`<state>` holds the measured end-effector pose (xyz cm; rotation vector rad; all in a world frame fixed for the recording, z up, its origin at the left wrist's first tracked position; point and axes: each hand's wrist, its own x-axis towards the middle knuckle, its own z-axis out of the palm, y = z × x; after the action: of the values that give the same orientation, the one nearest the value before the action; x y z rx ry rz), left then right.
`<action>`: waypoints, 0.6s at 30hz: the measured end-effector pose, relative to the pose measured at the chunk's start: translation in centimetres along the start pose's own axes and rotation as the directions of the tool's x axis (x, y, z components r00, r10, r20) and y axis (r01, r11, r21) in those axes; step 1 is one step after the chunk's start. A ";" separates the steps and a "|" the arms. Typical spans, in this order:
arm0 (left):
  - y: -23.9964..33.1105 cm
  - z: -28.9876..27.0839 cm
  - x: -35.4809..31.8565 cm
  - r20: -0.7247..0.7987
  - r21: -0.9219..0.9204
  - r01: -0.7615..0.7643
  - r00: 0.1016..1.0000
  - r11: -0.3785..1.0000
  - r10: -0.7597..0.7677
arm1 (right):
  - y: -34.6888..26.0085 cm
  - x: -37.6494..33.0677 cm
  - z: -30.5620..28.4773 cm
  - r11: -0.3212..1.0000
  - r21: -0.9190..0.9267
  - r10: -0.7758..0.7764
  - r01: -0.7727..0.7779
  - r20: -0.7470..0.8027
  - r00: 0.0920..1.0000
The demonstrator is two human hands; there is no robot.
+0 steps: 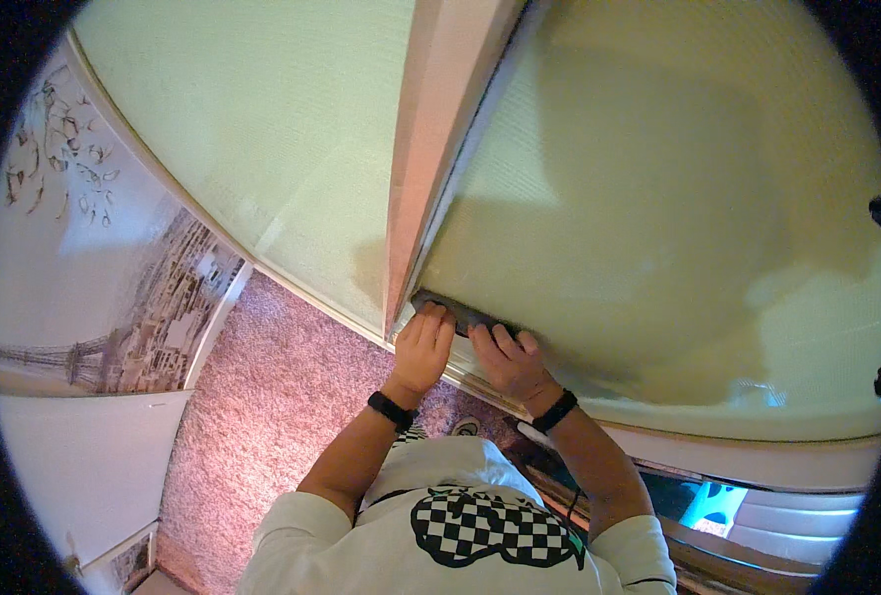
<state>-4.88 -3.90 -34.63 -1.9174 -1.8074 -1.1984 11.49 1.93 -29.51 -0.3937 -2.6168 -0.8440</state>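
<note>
A long, narrow dark grey bar (450, 309) lies against a pale green textured surface (648, 198), just right of a pinkish-beige upright strip (435, 149). I cannot make out exactly what kind of thing the bar is. My left hand (425, 342) grips its left end, near the foot of the strip, fingers bent over it. On its right part sits my right hand (510, 365), with fingers curled onto the lower edge. A black band is around each wrist. The palms and the bar's underside are hidden.
To the left stands a white panel with a bridge and city picture (113, 297). Pink shaggy carpet (262, 387) covers the floor beside me. A light trim (306, 297) edges the green surface. At lower right are a brown ledge (748, 550) and a white ribbed item (797, 526).
</note>
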 end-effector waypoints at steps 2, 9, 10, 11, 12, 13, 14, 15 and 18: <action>0.2 -0.2 0.6 -0.029 -0.038 -0.001 1.000 0.999 0.000 | 0.4 -0.1 -0.3 1.000 -0.011 0.020 -0.020 -0.012 1.000; 2.4 -6.4 9.0 -0.400 -0.048 -0.107 0.913 0.993 0.079 | 4.8 5.9 -8.0 0.978 -0.068 0.179 -0.199 -0.228 0.957; 2.7 -6.9 9.4 -0.398 -0.077 -0.102 0.915 0.992 0.064 | 4.8 6.0 -8.2 0.971 -0.058 0.209 -0.231 -0.255 0.944; 2.5 -6.6 9.0 -0.372 -0.063 -0.110 0.925 0.992 0.079 | 4.5 5.6 -7.8 0.978 -0.068 0.179 -0.199 -0.224 0.958; 2.1 -6.1 8.3 -0.348 -0.050 -0.123 0.932 0.991 0.098 | 4.1 4.9 -7.1 0.982 -0.081 0.150 -0.169 -0.196 0.969; 1.6 -5.5 7.5 -0.324 -0.039 -0.138 0.939 0.990 0.118 | 3.5 4.1 -6.1 0.986 -0.095 0.123 -0.140 -0.166 0.979; 1.1 -4.7 6.2 -0.254 -0.042 -0.124 0.961 0.991 0.109 | 2.6 3.2 -4.4 0.991 -0.071 0.102 -0.114 -0.155 0.983; 0.6 -3.7 4.4 -0.182 -0.046 -0.110 0.978 0.993 0.100 | 1.6 1.9 -2.7 0.995 -0.041 0.087 -0.093 -0.117 0.989; -0.8 1.0 -1.2 -0.020 -0.069 -0.086 0.996 0.994 0.084 | -1.2 -1.9 1.4 0.997 0.060 0.059 -0.058 -0.021 0.998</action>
<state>-5.04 -3.93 -36.41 -1.9944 -1.6784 -1.2614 12.42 1.55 -31.96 -0.4399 -2.5896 -0.7456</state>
